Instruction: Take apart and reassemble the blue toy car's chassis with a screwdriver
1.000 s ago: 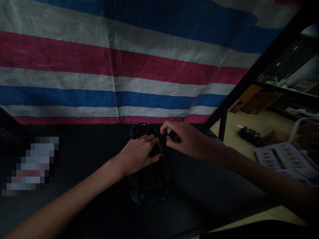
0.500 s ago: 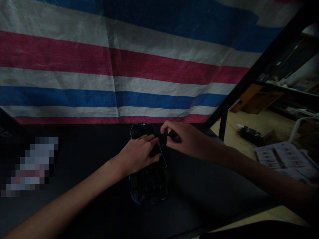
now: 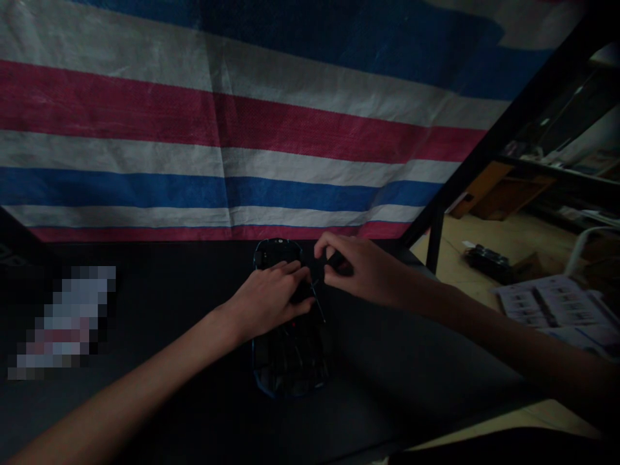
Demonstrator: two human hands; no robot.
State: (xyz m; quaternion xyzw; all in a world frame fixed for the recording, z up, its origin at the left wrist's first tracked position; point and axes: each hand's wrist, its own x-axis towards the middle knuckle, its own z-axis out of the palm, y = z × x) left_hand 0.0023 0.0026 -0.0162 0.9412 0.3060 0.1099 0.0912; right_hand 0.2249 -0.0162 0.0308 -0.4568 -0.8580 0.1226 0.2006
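A dark oval device shell (image 3: 289,361) with ribs and a bluish rim lies lengthwise on a black table (image 3: 169,323). My left hand (image 3: 271,298) rests on its middle, fingers curled and pressed down on it. My right hand (image 3: 361,268) hovers at its upper right edge, thumb and fingers pinched on a small dark part that I cannot make out. A thin wire (image 3: 317,305) runs down from between the two hands. The scene is dim, so fine detail is lost.
A red, white and blue striped tarp (image 3: 232,129) hangs behind the table. A blurred pale patch (image 3: 62,323) lies at the table's left. To the right stand a black frame post (image 3: 433,242), a dark device (image 3: 487,261) on the floor and printed sheets (image 3: 552,307).
Almost nothing has changed; both hands stay on the shell, with my right hand shifting very slightly upward.
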